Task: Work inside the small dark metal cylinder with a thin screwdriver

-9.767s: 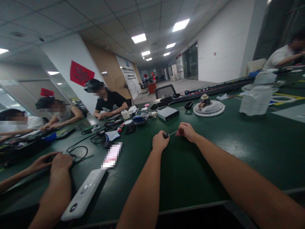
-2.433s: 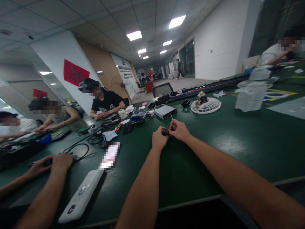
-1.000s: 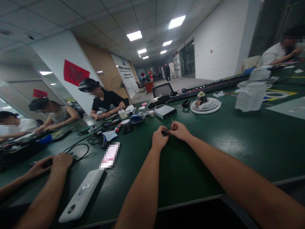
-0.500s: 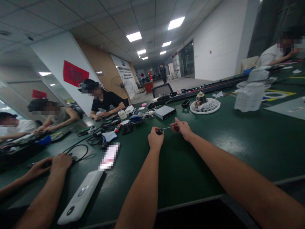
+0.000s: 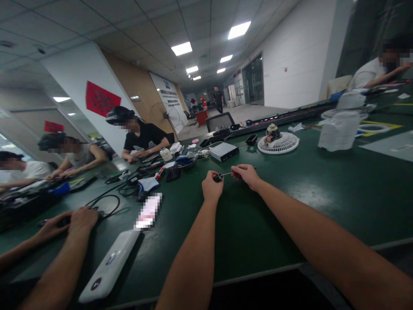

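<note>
Cylinder (image 5: 218, 177), small, black, open-ended: gripping in closed left hand (image 5: 212, 186) over green table (image 5: 274, 241), turning open end toward right hand (image 5: 246, 175); pinching thin metal rod (image 5: 228, 173) between closed right fingertips, pointing it at that opening, not resolving contact at tip, too small to tell; working just in front of grey box (image 5: 224, 151), with round white grille (image 5: 280, 147) beyond, to the right, and co-worker's hands (image 5: 84, 218) well apart at left

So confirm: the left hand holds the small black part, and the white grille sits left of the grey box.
No: the head view shows the white grille sitting right of the grey box. The left hand does hold the small black part.
</note>
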`<state>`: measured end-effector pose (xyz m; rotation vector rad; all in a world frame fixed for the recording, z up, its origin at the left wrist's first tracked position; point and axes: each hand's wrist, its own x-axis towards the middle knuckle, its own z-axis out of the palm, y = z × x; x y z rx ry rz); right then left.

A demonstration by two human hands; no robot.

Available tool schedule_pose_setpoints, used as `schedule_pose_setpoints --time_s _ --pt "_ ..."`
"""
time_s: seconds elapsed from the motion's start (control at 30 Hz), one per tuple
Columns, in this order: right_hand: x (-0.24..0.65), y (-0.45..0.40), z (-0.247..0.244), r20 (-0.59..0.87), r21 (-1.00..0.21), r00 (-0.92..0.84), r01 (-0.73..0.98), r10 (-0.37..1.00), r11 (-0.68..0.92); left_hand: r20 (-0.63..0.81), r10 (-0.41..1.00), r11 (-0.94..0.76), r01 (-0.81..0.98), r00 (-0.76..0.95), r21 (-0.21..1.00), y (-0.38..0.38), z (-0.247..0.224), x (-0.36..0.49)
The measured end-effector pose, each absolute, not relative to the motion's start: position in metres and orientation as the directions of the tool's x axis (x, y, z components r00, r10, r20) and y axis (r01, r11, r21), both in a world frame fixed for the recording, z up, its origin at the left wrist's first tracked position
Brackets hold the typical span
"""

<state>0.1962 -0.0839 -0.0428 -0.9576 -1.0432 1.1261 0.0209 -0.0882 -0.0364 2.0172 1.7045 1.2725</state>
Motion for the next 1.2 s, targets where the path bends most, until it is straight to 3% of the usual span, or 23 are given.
schedule_pose_setpoints --time_s 0.33,0.6,0.87,1.2 --pt "0.1982 -0.0758 -0.0517 0.154 -0.961 0.142 -0.209 0.978 0.182 0.464 0.885 -0.294 0.721 -0.043 0.628 -0.0866 -0.0376 0.0199" --pt "0.1972 -0.0814 -0.0467 0.151 -0.962 0.062 -0.219 0.987 0.161 0.474 0.880 -0.309 0.729 -0.024 0.611 -0.0850 -0.0393 0.0195" --pt "0.1966 -0.0777 -0.0494 0.148 -0.954 0.172 -0.236 0.974 0.186 0.496 0.868 -0.329 0.727 -0.019 0.603 -0.0836 -0.0420 0.0188" --pt "0.1963 -0.0816 -0.0474 0.153 -0.963 0.078 -0.211 0.985 0.166 0.484 0.875 -0.320 0.742 -0.007 0.589 -0.0831 -0.0420 0.0180"
